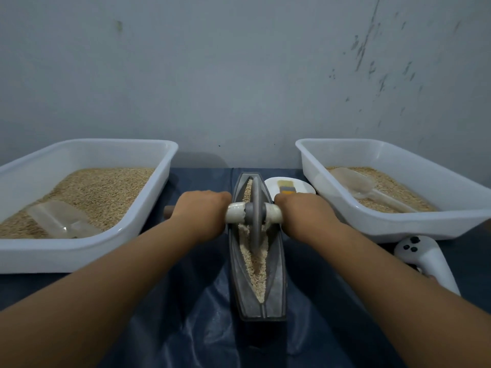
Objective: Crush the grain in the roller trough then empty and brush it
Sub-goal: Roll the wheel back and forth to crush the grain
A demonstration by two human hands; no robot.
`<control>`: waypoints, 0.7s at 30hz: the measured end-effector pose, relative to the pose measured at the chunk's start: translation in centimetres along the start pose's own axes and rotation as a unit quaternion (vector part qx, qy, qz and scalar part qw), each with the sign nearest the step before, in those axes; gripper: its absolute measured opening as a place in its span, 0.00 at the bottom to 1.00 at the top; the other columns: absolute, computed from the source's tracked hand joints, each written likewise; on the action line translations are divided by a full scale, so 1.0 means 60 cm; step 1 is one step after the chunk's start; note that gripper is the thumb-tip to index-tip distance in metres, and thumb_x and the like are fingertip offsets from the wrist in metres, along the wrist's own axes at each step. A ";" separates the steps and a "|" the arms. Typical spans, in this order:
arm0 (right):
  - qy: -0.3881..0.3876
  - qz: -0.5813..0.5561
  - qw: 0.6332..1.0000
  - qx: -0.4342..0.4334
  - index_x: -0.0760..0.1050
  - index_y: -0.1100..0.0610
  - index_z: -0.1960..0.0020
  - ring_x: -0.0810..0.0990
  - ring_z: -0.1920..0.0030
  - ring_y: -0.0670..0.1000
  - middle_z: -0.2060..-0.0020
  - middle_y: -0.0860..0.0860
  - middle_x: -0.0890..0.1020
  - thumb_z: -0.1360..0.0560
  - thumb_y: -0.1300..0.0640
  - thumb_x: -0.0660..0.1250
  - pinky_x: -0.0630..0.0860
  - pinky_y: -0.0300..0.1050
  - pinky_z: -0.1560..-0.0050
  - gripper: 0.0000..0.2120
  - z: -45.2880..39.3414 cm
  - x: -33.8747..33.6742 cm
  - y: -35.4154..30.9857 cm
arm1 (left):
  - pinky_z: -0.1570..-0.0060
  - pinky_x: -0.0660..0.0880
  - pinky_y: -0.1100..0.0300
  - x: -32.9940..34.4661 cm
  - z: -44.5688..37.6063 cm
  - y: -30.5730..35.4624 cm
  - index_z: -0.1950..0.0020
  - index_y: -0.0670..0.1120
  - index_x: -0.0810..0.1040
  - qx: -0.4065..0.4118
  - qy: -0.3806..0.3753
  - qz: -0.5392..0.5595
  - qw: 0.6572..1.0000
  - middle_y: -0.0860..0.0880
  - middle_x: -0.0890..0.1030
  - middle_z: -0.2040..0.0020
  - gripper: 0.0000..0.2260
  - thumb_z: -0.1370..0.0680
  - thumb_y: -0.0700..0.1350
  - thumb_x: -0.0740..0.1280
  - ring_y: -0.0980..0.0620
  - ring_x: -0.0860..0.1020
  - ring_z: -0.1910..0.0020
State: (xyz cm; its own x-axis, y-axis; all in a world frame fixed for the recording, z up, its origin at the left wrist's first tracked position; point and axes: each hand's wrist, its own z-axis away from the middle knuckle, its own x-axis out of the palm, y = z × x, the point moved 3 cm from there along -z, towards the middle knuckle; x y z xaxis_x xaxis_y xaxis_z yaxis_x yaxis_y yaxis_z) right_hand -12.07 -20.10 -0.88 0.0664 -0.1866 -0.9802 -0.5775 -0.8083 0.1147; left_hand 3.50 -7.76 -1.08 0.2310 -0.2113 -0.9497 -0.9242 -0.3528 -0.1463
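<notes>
Dark-sheeted surface (207,328), trough (259,301) centred. We've got left hand (202,208) and right hand (303,211) each gripping the roller axle (253,212), disc in grain (256,264). Risks: uneven push tips the trough, grain spills over its rim; sheet lets it slide.

head cam, fwd-down, close over trough (257,251)
</notes>
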 end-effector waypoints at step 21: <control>0.057 0.024 0.998 0.026 0.72 0.47 0.51 0.77 0.63 0.53 0.65 0.46 0.73 0.30 0.54 0.65 0.69 0.43 0.65 0.08 0.008 0.004 0.024 | 0.69 0.68 0.59 0.014 0.033 -0.032 0.58 0.54 0.68 -0.047 0.036 0.003 0.998 0.55 0.71 0.68 0.07 0.30 0.50 0.66 0.53 0.73 0.68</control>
State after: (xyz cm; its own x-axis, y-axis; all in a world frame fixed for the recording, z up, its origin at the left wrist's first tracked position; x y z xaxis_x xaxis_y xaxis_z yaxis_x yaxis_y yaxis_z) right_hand -13.29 -21.05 -1.03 0.1272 -0.2895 -0.9487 -0.6228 -0.7677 0.1508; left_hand 4.87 -5.45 -2.12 0.2493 -0.2768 -0.9280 -0.8940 -0.4342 -0.1106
